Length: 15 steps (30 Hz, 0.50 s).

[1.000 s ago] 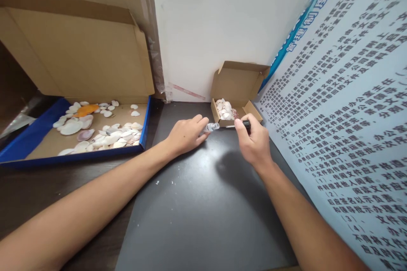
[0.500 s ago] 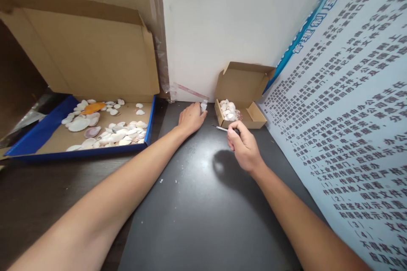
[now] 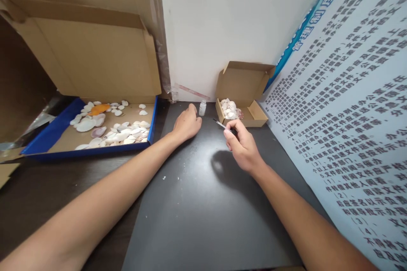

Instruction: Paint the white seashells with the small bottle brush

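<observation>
A small clear bottle with whitish contents [image 3: 202,108] stands upright on the dark mat. Just left of it is my left hand [image 3: 187,122], palm down with bent fingers a little apart, not touching the bottle and holding nothing visible. My right hand [image 3: 239,140] is closed around a thin brush [image 3: 220,124]; its slim pale stem and dark tip point up and left, and its dark handle is mostly hidden in my fingers. Right behind that hand sits a small open cardboard box [image 3: 254,119] with white shells [image 3: 229,109] heaped in its left part.
On the left, a large blue-edged cardboard box [image 3: 95,149] with its lid raised holds many shells [image 3: 127,133] and an orange piece [image 3: 99,109]. White crumbs lie on the dark mat [image 3: 197,203]. A white panel [image 3: 203,29] and a printed poster [image 3: 356,114] border the space.
My left hand has let go of the small bottle and moved slightly left and away from it. The right hand stays nearly in place, with the brush tipped a little more upward.
</observation>
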{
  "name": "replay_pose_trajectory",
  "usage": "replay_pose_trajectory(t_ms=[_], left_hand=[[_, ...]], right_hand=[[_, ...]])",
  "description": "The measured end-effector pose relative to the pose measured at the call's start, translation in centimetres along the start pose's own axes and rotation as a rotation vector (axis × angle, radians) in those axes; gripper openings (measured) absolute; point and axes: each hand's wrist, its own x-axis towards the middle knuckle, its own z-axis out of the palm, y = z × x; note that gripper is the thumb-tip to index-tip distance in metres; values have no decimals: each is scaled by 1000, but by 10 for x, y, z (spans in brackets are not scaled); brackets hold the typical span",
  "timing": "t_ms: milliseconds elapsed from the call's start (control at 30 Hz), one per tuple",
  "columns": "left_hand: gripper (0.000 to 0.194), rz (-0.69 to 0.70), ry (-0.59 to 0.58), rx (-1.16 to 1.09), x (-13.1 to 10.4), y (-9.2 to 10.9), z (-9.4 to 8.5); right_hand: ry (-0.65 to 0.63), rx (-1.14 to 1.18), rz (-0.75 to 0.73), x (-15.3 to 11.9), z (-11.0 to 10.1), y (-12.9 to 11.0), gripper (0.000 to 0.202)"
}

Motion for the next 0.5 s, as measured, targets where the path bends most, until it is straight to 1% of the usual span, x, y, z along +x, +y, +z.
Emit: replay_pose_trajectory(t_ms=[100,200,233,267,300,333,400,433,500], left_hand=[[17,-12,-104,-164,-25,0,-11],[10,-22,-224,-366,-54,-7,-25],[10,-53,-310,-587,-62,-11,-30],[15,-86,-383,-748,-69,-15,-35],[19,-110,-420,-835,-75,-20,-39],[23,-115,-438,-880,-79,-24,-43],[27,-127,-426,-916,-85,-30,-50],[28,-136,-413,-924,-87,-31,-52],[29,-152,-441,-957,-89,-32,-54]], right_hand=[[-3,12,4,-3,4,0,16],[-38,9,-1,-7,9,-5,19],[-60,-4,-5,-8,11,-7,21],[-89,-23,-10,-10,12,-10,22],[-121,-43,-15,-11,13,-13,23],[-152,-63,-21,-12,14,-15,23],[-199,-101,-33,-14,15,-20,24],[-214,-119,-38,-15,15,-22,24],[-230,-148,-52,-16,16,-24,23]])
